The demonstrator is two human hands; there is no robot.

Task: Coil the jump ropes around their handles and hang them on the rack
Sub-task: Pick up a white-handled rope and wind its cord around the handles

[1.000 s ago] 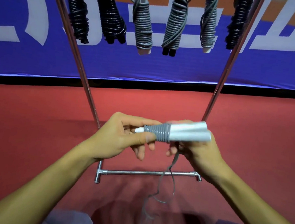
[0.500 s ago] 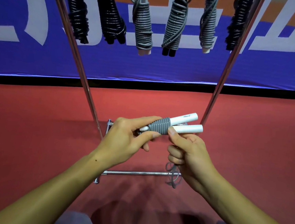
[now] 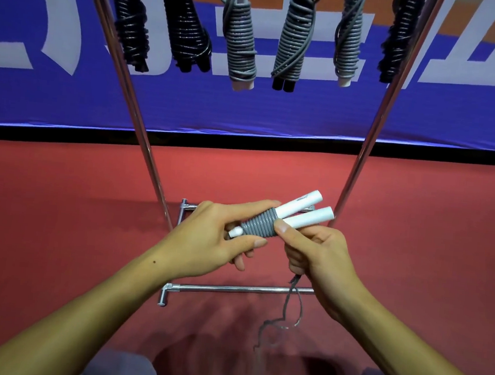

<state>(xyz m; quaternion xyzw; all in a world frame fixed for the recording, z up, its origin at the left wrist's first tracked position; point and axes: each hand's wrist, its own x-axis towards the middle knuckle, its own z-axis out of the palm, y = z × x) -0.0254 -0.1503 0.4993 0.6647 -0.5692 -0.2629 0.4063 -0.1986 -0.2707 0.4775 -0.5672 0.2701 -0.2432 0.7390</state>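
Since 1 s ago the white handles (image 3: pixel 304 211) have tipped up to the right, w/ the grey coil (image 3: pixel 259 225) now covering abt the lower half, held low in front of the rack (image 3: pixel 143 136). Left hand (image 3: pixel 215 238) pinches the coiled end btwn thumb & fingers; right hand (image 3: pixel 318 253) has its thumb pressed at the coil edge, fingers curled round the loose rope (image 3: pixel 290 304) trailing toward the floor. Step: mid-coil, I'd say; next needs more turns up the handles w/ tension kept, then hanging beside the six bundles (image 3: pixel 241 40) up top.
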